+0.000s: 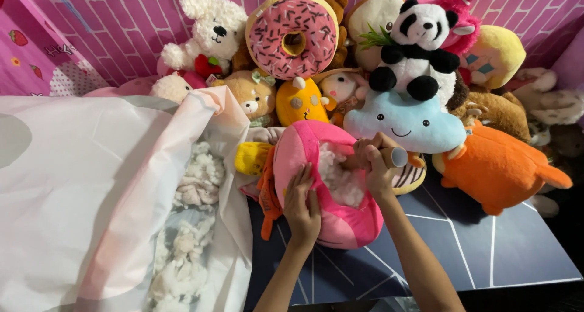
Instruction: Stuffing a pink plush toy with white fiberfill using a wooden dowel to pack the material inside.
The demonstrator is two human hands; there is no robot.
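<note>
Our left hand [302,210] lies flat, fingers spread, on the pink plush toy [328,184] at the middle of the dark desk [486,245], holding its open seam beside the white stuffing [340,178]. Our right hand [374,166], fingers wrapped around a wooden stick [392,157], presses it into the stuffing. A white plastic bag [91,196] of loose filling lies along the desk's left edge.

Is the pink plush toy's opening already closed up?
No, the pink plush toy gapes open with white stuffing showing, the left hand on its edge.
</note>
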